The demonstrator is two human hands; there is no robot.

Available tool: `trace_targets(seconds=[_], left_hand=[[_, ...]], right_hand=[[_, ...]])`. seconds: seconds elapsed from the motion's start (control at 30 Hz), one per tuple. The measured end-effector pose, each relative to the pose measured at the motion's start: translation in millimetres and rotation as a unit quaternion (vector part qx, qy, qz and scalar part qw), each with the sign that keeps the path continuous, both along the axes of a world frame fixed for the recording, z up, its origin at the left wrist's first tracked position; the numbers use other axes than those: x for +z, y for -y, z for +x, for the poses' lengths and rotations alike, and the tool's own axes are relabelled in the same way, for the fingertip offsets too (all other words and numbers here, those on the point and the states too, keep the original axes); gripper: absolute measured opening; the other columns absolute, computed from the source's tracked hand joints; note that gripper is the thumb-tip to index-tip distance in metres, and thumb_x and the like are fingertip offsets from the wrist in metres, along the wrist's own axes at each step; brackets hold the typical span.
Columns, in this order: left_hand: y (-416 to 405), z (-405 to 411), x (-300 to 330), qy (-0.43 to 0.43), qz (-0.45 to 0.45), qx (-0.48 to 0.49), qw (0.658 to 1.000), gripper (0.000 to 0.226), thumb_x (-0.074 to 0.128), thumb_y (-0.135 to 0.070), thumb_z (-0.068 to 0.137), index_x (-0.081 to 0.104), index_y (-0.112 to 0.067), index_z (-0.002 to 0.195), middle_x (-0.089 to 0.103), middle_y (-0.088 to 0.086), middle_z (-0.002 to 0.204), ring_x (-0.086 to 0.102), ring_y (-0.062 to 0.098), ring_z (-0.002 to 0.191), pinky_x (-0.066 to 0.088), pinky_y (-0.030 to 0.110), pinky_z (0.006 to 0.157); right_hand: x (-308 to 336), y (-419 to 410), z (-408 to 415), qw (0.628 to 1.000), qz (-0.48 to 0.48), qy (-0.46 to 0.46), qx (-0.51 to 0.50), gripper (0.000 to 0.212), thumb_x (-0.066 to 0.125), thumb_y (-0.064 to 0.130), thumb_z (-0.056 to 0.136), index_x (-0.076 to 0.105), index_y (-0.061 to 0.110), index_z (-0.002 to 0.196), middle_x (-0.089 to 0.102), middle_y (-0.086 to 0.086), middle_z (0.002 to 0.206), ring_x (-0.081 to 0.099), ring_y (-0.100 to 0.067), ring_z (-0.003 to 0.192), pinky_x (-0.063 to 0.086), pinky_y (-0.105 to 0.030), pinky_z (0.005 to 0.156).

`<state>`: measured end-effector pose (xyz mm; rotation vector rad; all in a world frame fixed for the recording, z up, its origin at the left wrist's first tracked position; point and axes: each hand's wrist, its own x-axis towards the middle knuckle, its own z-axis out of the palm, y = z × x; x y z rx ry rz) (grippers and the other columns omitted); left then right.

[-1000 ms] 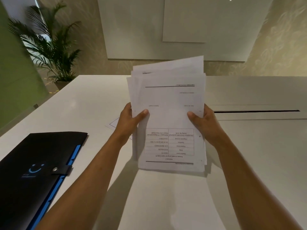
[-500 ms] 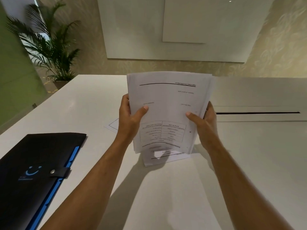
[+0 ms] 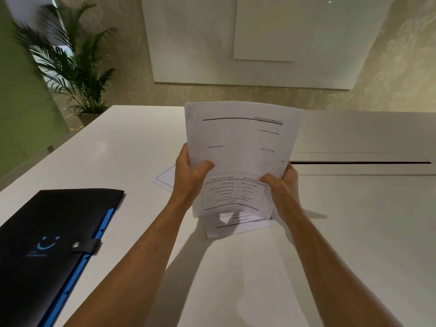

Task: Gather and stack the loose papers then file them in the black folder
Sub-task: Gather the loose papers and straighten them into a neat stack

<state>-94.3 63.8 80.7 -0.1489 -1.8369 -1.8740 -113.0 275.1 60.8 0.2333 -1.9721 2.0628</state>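
Between both hands' grip, paper stack [image 3: 238,147] upright, folder [image 3: 47,244] left

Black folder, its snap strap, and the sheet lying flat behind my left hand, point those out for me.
black folder [image 3: 47,223], head view, on its front cover.
snap strap [image 3: 86,245], head view, on the strap beside the metal button.
flat sheet [image 3: 165,179], head view, on its visible corner.

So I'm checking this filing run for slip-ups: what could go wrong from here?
1. The stack of papers is held upright by the left hand and right hand, while one printed sheet lies flat beneath it and may be missed.
2. Another sheet lies behind the left wrist, easy to overlook.
3. The black folder looks snapped shut, so opening it needs a free hand.
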Motion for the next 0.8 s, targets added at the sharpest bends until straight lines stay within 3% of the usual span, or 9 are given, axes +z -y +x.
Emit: trace_targets(seconds=[0.2,0.27,0.37,0.47,0.53,0.63,0.8], left_hand=[[1,-7,-2,0.018,0.002,0.009,1.0,0.036,0.065,-0.019,0.072,0.055,-0.036,0.102,0.067,-0.012,0.098,0.067,0.013,0.086,0.058,0.027,0.064],[5,-8,-1,0.024,-0.007,-0.004,1.0,0.035,0.065,-0.018,0.073,0.056,-0.031,0.104,0.067,-0.007,0.101,0.068,0.016,0.089,0.059,0.033,0.069],[12,-12,1,0.0,0.024,-0.028,0.999,0.022,0.063,-0.022,0.082,0.057,-0.021,0.103,0.068,-0.005,0.101,0.068,0.014,0.09,0.057,0.029,0.071],[25,-25,-6,0.041,-0.009,0.092,0.995,0.021,0.06,-0.039,0.087,0.059,-0.021,0.099,0.066,-0.007,0.099,0.061,0.013,0.097,0.051,0.035,0.085],[41,-38,-16,0.156,-0.147,0.195,0.957,0.033,0.061,-0.047,0.085,0.06,-0.021,0.106,0.063,-0.003,0.11,0.056,0.019,0.11,0.045,0.042,0.095],[60,-51,-33,0.318,-0.328,0.223,0.861,0.052,0.064,-0.045,0.082,0.054,-0.015,0.123,0.055,0.009,0.125,0.045,0.032,0.123,0.039,0.045,0.097],[77,-63,-59,0.392,-0.387,0.224,0.804,0.069,0.058,-0.059,0.078,0.05,-0.008,0.125,0.053,0.015,0.127,0.042,0.035,0.124,0.036,0.048,0.099]], right_hand=[[3,-3,-7,0.999,0.014,0.048,0.008,0.035,0.068,0.01,0.064,0.064,0.024,0.095,0.077,0.012,0.085,0.073,-0.011,0.077,0.057,-0.022,0.059],[4,-7,-9,0.998,0.03,0.055,0.019,0.036,0.071,0.006,0.07,0.066,0.02,0.102,0.077,0.004,0.095,0.074,-0.019,0.086,0.059,-0.028,0.065],[7,-15,-10,0.998,0.015,0.055,0.025,0.035,0.07,-0.004,0.076,0.069,0.018,0.103,0.077,-0.004,0.101,0.074,-0.025,0.09,0.061,-0.032,0.069],[11,-30,-14,0.994,-0.039,0.095,0.021,0.037,0.067,-0.013,0.073,0.072,0.013,0.1,0.078,-0.008,0.098,0.075,-0.028,0.087,0.062,-0.037,0.071],[10,-42,-19,0.989,-0.056,0.133,0.024,0.038,0.065,-0.016,0.074,0.071,0.008,0.102,0.078,-0.011,0.098,0.075,-0.03,0.088,0.062,-0.037,0.07],[2,-61,-25,0.98,-0.048,0.19,0.034,0.04,0.063,-0.018,0.075,0.07,0.006,0.106,0.078,-0.013,0.098,0.076,-0.031,0.086,0.062,-0.037,0.064],[-26,-77,-31,0.956,0.049,0.289,0.0,0.034,0.066,-0.018,0.073,0.071,0.002,0.1,0.077,-0.016,0.09,0.075,-0.032,0.077,0.059,-0.037,0.063]])
